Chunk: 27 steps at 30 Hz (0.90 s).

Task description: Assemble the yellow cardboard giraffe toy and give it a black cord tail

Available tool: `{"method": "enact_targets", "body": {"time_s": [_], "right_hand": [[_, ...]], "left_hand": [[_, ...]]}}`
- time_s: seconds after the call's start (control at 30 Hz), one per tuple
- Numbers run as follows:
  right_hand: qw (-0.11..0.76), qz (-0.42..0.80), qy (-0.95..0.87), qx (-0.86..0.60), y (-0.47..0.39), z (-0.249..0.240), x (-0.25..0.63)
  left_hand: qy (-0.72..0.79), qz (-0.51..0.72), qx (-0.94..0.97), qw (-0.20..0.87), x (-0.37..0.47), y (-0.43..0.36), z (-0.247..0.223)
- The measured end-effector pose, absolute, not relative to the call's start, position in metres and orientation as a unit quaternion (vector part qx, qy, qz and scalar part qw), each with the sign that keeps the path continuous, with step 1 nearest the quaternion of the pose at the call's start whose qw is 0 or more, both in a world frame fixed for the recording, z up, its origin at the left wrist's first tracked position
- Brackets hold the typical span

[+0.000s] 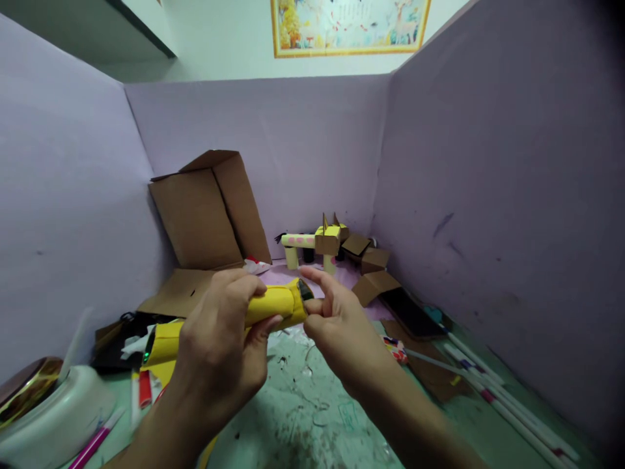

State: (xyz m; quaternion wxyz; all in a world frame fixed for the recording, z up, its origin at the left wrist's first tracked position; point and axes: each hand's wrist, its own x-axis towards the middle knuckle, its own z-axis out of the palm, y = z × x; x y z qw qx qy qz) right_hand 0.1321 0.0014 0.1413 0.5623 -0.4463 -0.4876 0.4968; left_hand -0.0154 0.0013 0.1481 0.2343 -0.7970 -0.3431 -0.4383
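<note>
My left hand (pixel 224 332) is closed around a yellow paper-wrapped tube (pixel 278 305), held at a slight tilt above the table. The tube's right end is open and dark inside. At that end, my right hand (pixel 334 319) has its fingers curled against the rim, and one finger reaches to the opening. Its index finger stretches over the top edge. A second yellow tube (pixel 165 342) lies behind my left wrist, partly hidden. At the back stands a pale yellow animal model (pixel 305 242) with pink spots and a boxy brown-and-yellow head.
A large folded cardboard box (pixel 195 218) leans at the back left. Small cardboard pieces (pixel 374 285) and a black phone-like slab (pixel 413 314) lie right. Long white rods (pixel 502 397) run along the right wall. A white container (pixel 63 410) and a purple pen (pixel 95 440) are front left.
</note>
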Motion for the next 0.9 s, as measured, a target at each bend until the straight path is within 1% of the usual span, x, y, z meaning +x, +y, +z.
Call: {"method": "enact_targets", "body": {"time_s": [0.47, 0.7, 0.9], "right_hand": [[0.565, 0.443, -0.519, -0.464, 0.0038, 0.1395, 0.1320], [0.562, 0.455, -0.517, -0.458, 0.0019, 0.1397, 0.1320], [0.556, 0.459, -0.511, -0.469, 0.0023, 0.1408, 0.1325]], "left_hand": [[-0.333, -0.447, -0.799, 0.225, -0.0167, 0.0056, 0.1438], [-0.352, -0.448, -0.788, 0.231, -0.0152, 0.0075, 0.1408], [-0.328, -0.463, -0.785, 0.248, -0.0137, 0.0081, 0.1396]]}}
